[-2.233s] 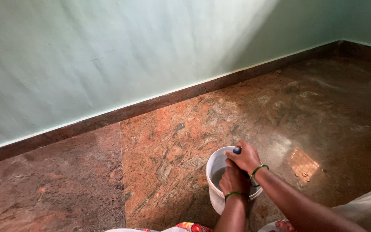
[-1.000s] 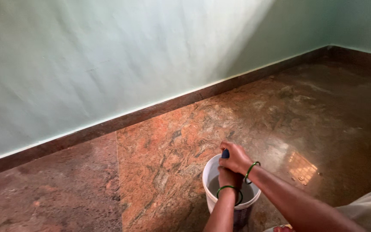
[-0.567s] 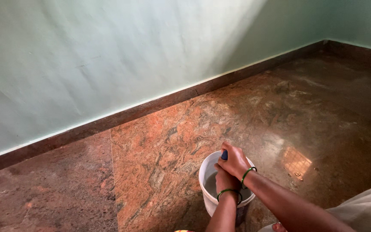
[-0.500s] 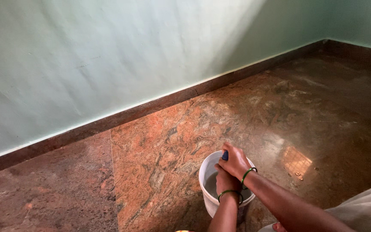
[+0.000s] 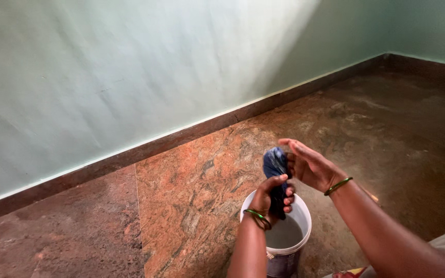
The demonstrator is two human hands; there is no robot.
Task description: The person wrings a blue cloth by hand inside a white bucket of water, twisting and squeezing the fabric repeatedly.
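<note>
Cloth (image 5: 274, 163), dark blue, wet and twisted: we hold it above the white plastic bucket (image 5: 298, 213) of grey water. Our left hand (image 5: 273, 195) is clenched round its lower part; our right hand (image 5: 309, 166), fingers spread loose, touches its upper end. Bucket stands on reddish granite floor (image 5: 197, 170) near pale green wall (image 5: 130, 67).

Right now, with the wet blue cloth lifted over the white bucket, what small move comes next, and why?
Probably close the right hand around the top of the blue cloth and twist. The left hand grips its lower part above the white bucket, the right is open beside it, and water sits below to catch drips.
</note>
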